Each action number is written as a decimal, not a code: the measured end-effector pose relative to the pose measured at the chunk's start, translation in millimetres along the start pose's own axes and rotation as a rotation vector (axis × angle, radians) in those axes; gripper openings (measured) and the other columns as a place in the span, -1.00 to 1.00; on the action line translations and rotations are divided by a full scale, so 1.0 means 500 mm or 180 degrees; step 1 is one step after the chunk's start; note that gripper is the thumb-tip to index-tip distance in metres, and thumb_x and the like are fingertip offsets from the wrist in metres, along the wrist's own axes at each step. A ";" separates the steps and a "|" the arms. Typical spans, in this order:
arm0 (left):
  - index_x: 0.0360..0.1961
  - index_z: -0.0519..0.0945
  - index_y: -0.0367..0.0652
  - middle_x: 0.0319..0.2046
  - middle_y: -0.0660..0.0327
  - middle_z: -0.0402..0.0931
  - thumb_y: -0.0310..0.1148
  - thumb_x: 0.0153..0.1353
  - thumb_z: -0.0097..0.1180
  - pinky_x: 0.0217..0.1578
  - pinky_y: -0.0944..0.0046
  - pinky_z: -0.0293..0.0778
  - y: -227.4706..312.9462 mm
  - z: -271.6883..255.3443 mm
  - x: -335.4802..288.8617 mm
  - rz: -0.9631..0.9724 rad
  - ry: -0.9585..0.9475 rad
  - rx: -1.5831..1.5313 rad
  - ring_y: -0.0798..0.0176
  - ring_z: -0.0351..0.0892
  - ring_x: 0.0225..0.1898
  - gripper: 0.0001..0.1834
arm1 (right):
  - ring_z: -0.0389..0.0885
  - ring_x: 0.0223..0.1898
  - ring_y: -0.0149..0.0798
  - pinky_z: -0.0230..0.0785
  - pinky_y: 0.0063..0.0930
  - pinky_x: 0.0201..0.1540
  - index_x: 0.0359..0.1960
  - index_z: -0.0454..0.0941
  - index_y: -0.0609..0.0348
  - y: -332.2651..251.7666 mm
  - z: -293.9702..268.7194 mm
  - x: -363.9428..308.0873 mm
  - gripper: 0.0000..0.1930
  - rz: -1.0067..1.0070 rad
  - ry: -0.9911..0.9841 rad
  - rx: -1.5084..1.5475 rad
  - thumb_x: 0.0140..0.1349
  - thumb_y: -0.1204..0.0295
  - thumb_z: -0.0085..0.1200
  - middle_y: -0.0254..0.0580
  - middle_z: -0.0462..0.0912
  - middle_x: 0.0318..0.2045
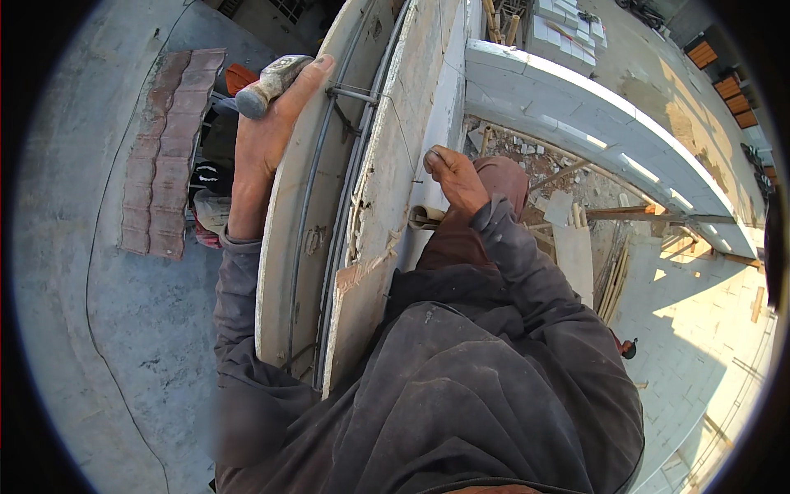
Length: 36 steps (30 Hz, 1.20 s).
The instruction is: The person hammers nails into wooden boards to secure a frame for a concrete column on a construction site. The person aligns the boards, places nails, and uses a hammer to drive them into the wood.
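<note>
My left hand (pixel 267 140) is closed on a hammer (pixel 280 81) at the outer face of the left formwork board (pixel 284 222), its thumb toward the board's top edge. The hammer's worn metal head sticks out above the hand; its handle is hidden. Steel bars (pixel 306 198) run lengthwise between this board and the right formwork board (pixel 387 198). On the right side, my right hand (pixel 459 179) is closed in a pinch beside that board; whatever its fingertips hold is too small to make out. Just left of it, a small nail-like piece (pixel 418 182) sticks out of the board.
Far below on the left lie a grey floor and a brown tiled roof piece (pixel 169 156). A curved-looking white block wall (pixel 592 115) stands at the right. Rubble (pixel 527 165), bamboo poles (pixel 613 280) and planks lie below it. A person's head (pixel 629 349) shows lower right.
</note>
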<state>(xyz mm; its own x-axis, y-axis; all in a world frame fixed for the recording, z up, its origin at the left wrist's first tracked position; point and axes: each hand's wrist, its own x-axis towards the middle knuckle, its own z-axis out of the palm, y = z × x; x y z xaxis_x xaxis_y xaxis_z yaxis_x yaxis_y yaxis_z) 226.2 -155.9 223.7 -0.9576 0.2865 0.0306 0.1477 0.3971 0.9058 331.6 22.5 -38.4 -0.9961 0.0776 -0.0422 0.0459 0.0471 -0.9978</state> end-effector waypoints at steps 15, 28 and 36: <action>-0.12 0.65 -0.28 -0.28 0.31 0.59 -0.19 0.46 0.17 -0.20 0.34 0.42 -0.140 0.015 0.065 0.0667 -0.0073 -0.0281 0.42 0.47 -0.28 -0.69 | 0.38 -0.44 -0.19 0.35 -0.11 -0.25 -0.31 0.41 0.18 0.126 0.040 -0.012 -0.65 0.0026 0.0032 0.0677 0.60 0.19 -0.16 -0.18 0.36 -0.52; -0.24 0.66 -0.25 -0.46 0.38 0.46 -0.10 0.45 0.20 -0.36 0.36 0.28 -0.063 -0.039 0.045 0.0759 0.0280 0.0131 0.49 0.37 -0.40 -0.63 | 0.61 0.01 0.15 0.47 -0.06 0.01 -0.04 0.56 0.21 -0.147 -0.032 -0.112 -0.75 -0.0536 0.0752 -0.1778 0.53 0.29 -0.04 0.06 0.63 -0.09; -0.12 0.69 -0.30 -0.47 0.40 0.34 -0.07 0.52 0.04 -0.28 0.41 0.18 0.126 -0.208 -0.055 0.1290 0.0995 0.0321 0.52 0.23 -0.38 -0.56 | 0.57 -0.01 0.02 0.43 -0.11 0.09 0.00 0.58 0.19 -0.513 -0.083 -0.045 -0.71 -0.2670 0.0642 -0.0460 0.54 0.24 -0.03 0.03 0.55 -0.03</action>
<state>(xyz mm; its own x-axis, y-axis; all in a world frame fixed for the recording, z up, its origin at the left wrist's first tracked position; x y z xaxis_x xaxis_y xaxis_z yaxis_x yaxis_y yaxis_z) 236.3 -229.6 324.2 -0.8445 0.1669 0.5090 0.5303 0.3947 0.7504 345.3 50.2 220.8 -0.6738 0.1350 0.7264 -0.6734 0.2923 -0.6790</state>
